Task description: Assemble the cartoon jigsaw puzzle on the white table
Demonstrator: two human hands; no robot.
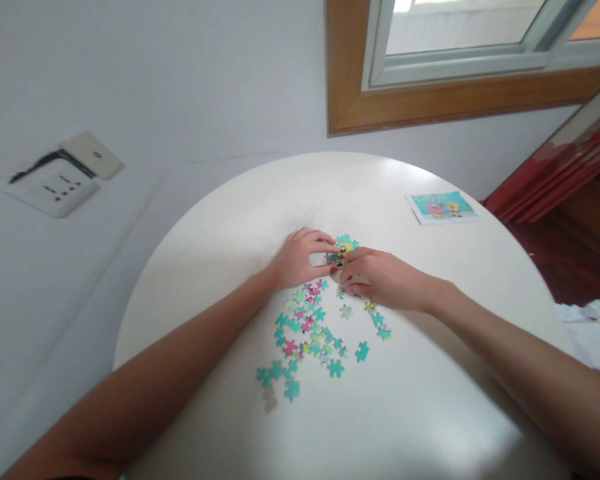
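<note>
A partly joined jigsaw puzzle [345,247] with a yellow cartoon figure and teal edges lies near the middle of the round white table [205,213]. At its left edge is my left hand [303,259], thumb and fingers stretched apart, fingertips touching or nearly touching the joined pieces. My right hand [377,275] comes in from the right with curled fingers closed at the puzzle's lower right side. Whatever lies between those fingertips is hidden. A small loose puzzle piece [341,293] sits just below the right fingers, and a pale green piece [347,312] lies nearer me.
Loose teal, pink and green jigsaw pieces [307,325] spread in front of my hands, with a short strip of pieces [377,320] to their right. A picture card [443,207] rests at the far right. Beyond are a wall socket [55,187], window frame [347,100] and red curtain [555,170].
</note>
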